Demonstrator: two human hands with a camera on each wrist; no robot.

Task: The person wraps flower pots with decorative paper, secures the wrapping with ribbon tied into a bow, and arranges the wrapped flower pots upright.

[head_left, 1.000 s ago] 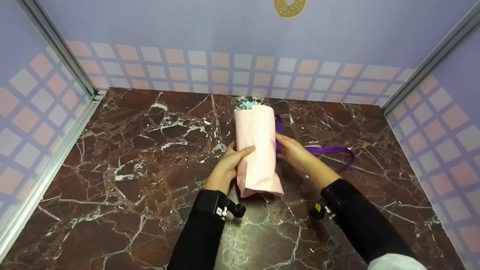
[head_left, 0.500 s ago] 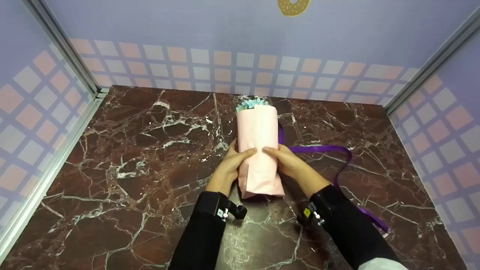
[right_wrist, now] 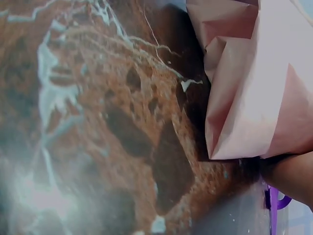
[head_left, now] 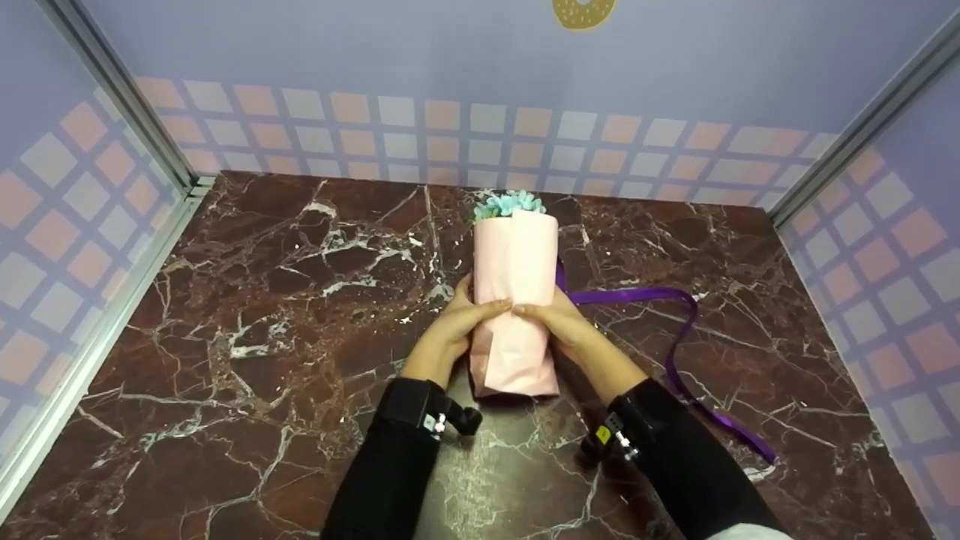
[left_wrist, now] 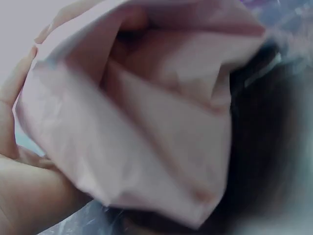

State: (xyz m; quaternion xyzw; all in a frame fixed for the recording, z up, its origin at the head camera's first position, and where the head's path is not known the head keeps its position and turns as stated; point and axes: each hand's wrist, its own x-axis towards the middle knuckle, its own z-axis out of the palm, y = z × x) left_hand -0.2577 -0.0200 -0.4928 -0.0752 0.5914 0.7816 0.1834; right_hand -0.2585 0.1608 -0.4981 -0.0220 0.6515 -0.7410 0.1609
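A bouquet wrapped in pale pink paper (head_left: 517, 262) stands nearly upright between both hands, with light blue flowers (head_left: 510, 203) showing over its top edge. My left hand (head_left: 457, 324) grips it from the left, thumb across the front. From the right side my right hand (head_left: 566, 321) grips it too, and the two thumb tips almost meet at the middle. The other fingers go behind the paper, mostly hidden. In the left wrist view the open, folded lower end of the paper (left_wrist: 161, 122) shows. A purple ribbon (head_left: 637, 295) comes out from behind the bouquet beside my right hand.
The ribbon's loose end (head_left: 750, 442) curves forward over the dark red marbled tabletop (head_left: 285, 390) to the right forearm. Lilac panels with pink and white squares (head_left: 442, 116) enclose the back and both sides. A wrist camera sits on each black sleeve.
My right hand has come from the bouquet's right edge round to its front, its thumb now on the paper. More blue flowers show on top. The ribbon's tail now lies along the right.
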